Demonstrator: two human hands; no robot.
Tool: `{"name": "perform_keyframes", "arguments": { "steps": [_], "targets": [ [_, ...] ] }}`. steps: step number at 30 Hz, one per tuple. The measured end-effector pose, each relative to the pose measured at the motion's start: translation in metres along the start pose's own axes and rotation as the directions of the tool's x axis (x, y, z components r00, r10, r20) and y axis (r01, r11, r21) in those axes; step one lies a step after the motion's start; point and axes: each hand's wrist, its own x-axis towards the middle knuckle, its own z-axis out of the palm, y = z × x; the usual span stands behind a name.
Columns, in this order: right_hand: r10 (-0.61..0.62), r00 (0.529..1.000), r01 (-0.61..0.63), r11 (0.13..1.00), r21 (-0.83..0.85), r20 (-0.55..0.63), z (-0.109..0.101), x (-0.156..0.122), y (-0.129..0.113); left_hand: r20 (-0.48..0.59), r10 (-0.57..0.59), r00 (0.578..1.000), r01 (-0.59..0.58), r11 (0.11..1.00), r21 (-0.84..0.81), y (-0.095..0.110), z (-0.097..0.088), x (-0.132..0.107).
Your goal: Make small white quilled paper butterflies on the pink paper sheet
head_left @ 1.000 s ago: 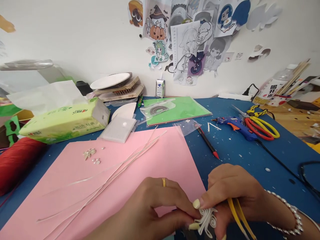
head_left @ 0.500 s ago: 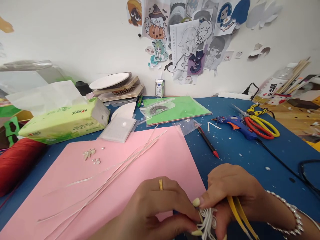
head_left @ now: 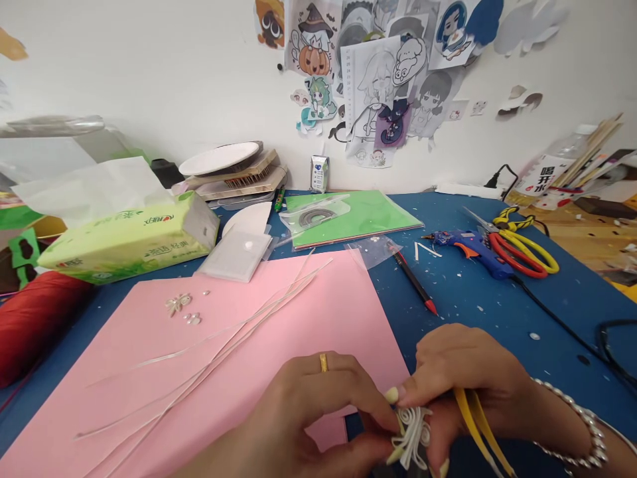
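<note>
Both my hands meet at the bottom edge, over the corner of a pink paper sheet point(head_left: 239, 345). My left hand point(head_left: 308, 418), with a gold ring, pinches a small white curled paper piece point(head_left: 414, 435) between thumb and fingers. My right hand point(head_left: 468, 385), with a pearl bracelet, pinches the same white piece from above and also holds yellow tweezers point(head_left: 480, 431) in its palm. Thin white paper strips point(head_left: 223, 352) lie across the pink sheet. Small finished white curls point(head_left: 179, 305) rest near its far left corner.
On the blue mat point(head_left: 497, 312) lie a red-tipped pen point(head_left: 413, 282), a blue glue gun point(head_left: 470, 245) with its black cord, and red and yellow scissors point(head_left: 525, 255). A tissue pack point(head_left: 129, 242), a green sheet point(head_left: 358, 216) and stacked plates point(head_left: 229, 169) stand behind.
My left fingers have shifted a little on the white curled piece, which now sits slightly lower between both hands. Little else moved.
</note>
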Motion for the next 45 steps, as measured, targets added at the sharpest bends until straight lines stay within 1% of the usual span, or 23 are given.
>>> {"name": "perform_keyframes", "arguments": {
  "steps": [2,4,8,10,12,14,16,19,21,23,25,27,28,29,31,33,34,37,41,45],
  "targets": [
    [0.004,1.000,-0.004,1.000,-0.017,-0.001,-0.001,0.000,-0.001,0.008,-0.042,0.999,0.042,0.999,-0.027,0.000,-0.001,-0.001],
    [0.012,1.000,-0.013,0.998,-0.062,-0.014,-0.002,0.000,-0.003,0.015,-0.131,0.991,0.132,0.989,-0.072,0.000,-0.002,-0.001],
    [0.054,0.996,-0.067,0.975,-0.210,-0.067,-0.004,0.002,-0.007,0.006,-0.341,0.940,0.334,0.919,-0.209,-0.005,-0.002,0.002],
    [0.052,0.994,-0.079,0.953,-0.292,-0.099,-0.003,0.004,-0.009,0.011,-0.405,0.914,0.392,0.878,-0.275,-0.008,0.000,0.003],
    [0.027,0.993,-0.068,0.924,-0.377,-0.113,-0.002,0.005,-0.010,0.011,-0.445,0.895,0.427,0.851,-0.306,-0.010,0.003,0.003],
    [-0.005,0.994,-0.043,0.898,-0.439,-0.106,0.000,0.006,-0.011,-0.009,-0.464,0.886,0.439,0.844,-0.307,-0.012,0.006,0.002],
    [-0.017,0.995,-0.029,0.888,-0.458,-0.097,0.002,0.006,-0.011,-0.043,-0.462,0.886,0.430,0.853,-0.296,-0.012,0.006,0.002],
    [0.007,0.995,-0.051,0.896,-0.441,-0.101,0.002,0.005,-0.011,-0.074,-0.413,0.908,0.374,0.876,-0.304,-0.011,0.003,0.003],
    [0.022,0.993,-0.068,0.906,-0.418,-0.113,0.001,0.005,-0.011,-0.053,-0.404,0.913,0.356,0.854,-0.378,-0.010,0.000,0.004],
    [0.026,0.992,-0.073,0.915,-0.396,-0.123,0.000,0.005,-0.011,0.008,-0.437,0.900,0.380,0.774,-0.506,-0.011,-0.001,0.004],
    [0.029,0.990,-0.081,0.913,-0.400,-0.136,0.000,0.005,-0.013,0.089,-0.476,0.875,0.422,0.660,-0.621,-0.012,-0.001,0.004],
    [0.020,0.988,-0.086,0.889,-0.450,-0.150,0.001,0.006,-0.015,0.151,-0.496,0.855,0.452,0.570,-0.686,-0.014,0.003,0.004],
    [0.010,0.988,-0.084,0.871,-0.484,-0.154,0.002,0.006,-0.015,0.163,-0.502,0.850,0.458,0.547,-0.700,-0.015,0.005,0.004],
    [-0.002,0.988,-0.078,0.853,-0.517,-0.153,0.003,0.006,-0.016,0.160,-0.506,0.847,0.458,0.543,-0.704,-0.016,0.007,0.003],
    [-0.027,0.989,-0.059,0.825,-0.563,-0.143,0.006,0.006,-0.016,0.115,-0.522,0.845,0.447,0.574,-0.686,-0.017,0.010,0.003],
    [-0.035,0.990,-0.050,0.816,-0.575,-0.135,0.008,0.004,-0.015,0.064,-0.542,0.838,0.445,0.611,-0.655,-0.017,0.011,0.003],
    [-0.033,0.991,-0.048,0.819,-0.572,-0.131,0.010,0.003,-0.014,0.055,-0.554,0.831,0.453,0.615,-0.645,-0.016,0.011,0.002],
    [-0.016,0.994,-0.046,0.837,-0.545,-0.108,0.013,0.000,-0.013,0.066,-0.573,0.817,0.471,0.597,-0.650,-0.015,0.010,0.002],
    [-0.007,0.995,-0.050,0.838,-0.543,-0.102,0.014,-0.002,-0.013,0.078,-0.577,0.813,0.477,0.583,-0.658,-0.016,0.010,0.002],
    [0.004,0.994,-0.061,0.835,-0.547,-0.105,0.013,0.000,-0.013,0.076,-0.576,0.814,0.480,0.592,-0.647,-0.016,0.010,0.002]
  ]
}}
